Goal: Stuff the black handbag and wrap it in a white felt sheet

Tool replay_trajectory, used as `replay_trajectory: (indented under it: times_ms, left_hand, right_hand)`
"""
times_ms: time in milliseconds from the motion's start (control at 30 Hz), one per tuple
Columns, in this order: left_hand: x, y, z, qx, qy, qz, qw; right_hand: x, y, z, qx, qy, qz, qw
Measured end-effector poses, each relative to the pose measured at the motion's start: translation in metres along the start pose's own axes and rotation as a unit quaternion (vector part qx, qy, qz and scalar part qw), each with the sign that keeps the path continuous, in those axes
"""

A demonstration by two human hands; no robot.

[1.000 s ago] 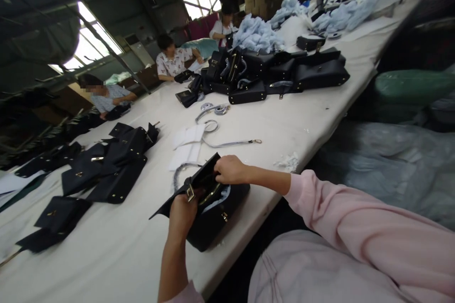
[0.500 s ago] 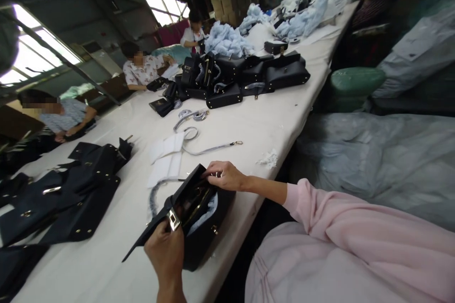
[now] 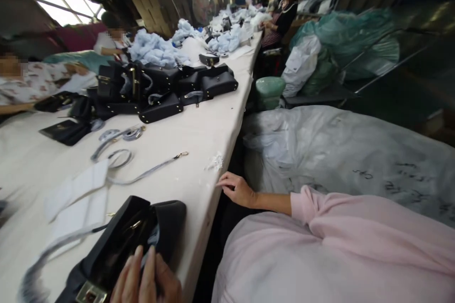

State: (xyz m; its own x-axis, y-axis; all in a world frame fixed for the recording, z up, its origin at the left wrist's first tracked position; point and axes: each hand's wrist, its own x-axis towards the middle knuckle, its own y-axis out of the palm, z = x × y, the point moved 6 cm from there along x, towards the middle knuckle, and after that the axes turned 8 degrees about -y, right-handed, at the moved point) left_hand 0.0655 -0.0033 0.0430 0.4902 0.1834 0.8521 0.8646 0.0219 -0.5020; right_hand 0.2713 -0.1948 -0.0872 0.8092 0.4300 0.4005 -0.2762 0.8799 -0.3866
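Observation:
A black handbag [image 3: 131, 241] with its flap open lies near the front edge of the long white table [image 3: 199, 137]. My left hand [image 3: 145, 279] grips the bag's near side at the bottom of the view, fingers curled over its rim. My right hand [image 3: 237, 189] has left the bag. It hovers at the table's edge with its fingers loosely apart and nothing in them. A pale blue strap [image 3: 142, 173] with a gold clip lies on the table beyond the bag. White paper sheets [image 3: 80, 194] lie beside it.
A heap of black handbags [image 3: 167, 87] fills the middle of the table, with light blue stuffing paper [image 3: 152, 49] behind it. Several people sit along the table's far and left sides. Large plastic sacks [image 3: 341, 151] lie on the floor to the right.
My head has turned right, so the view swung along the table. My right hand came out of the bag and moved right to the table's edge. My left hand keeps hold of the bag.

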Motion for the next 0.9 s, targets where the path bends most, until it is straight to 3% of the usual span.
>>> replay_trajectory:
  times_ms: [100, 200, 333, 500, 600, 733, 900]
  left_hand:
    - [-0.002, 0.018, -0.026, -0.032, 0.004, 0.019, 0.999]
    - [0.001, 0.030, -0.039, -0.055, 0.011, 0.050, 0.997]
    - [0.011, 0.037, -0.045, -0.057, 0.020, 0.077, 0.995]
    - [0.024, 0.062, -0.062, -0.080, 0.013, 0.105, 0.991]
    - [0.032, 0.095, -0.076, -0.095, 0.005, 0.135, 0.986]
    - [0.047, 0.152, -0.088, -0.115, -0.007, 0.191, 0.975]
    - [0.066, 0.227, -0.082, -0.154, -0.064, 0.263, 0.950]
  right_hand:
    - [-0.058, 0.002, -0.043, -0.040, 0.100, 0.028, 0.994]
    - [-0.089, 0.009, -0.086, -0.061, 0.206, 0.076, 0.974]
    - [-0.088, 0.017, -0.130, -0.069, 0.285, 0.140, 0.946]
    - [-0.080, 0.009, -0.157, -0.115, 0.317, 0.171, 0.926]
    - [-0.080, 0.001, -0.162, -0.134, 0.307, 0.181, 0.925]
    - [-0.080, 0.006, -0.172, -0.143, 0.295, 0.207, 0.922]
    - [-0.088, 0.027, -0.207, -0.161, 0.368, 0.231, 0.886]
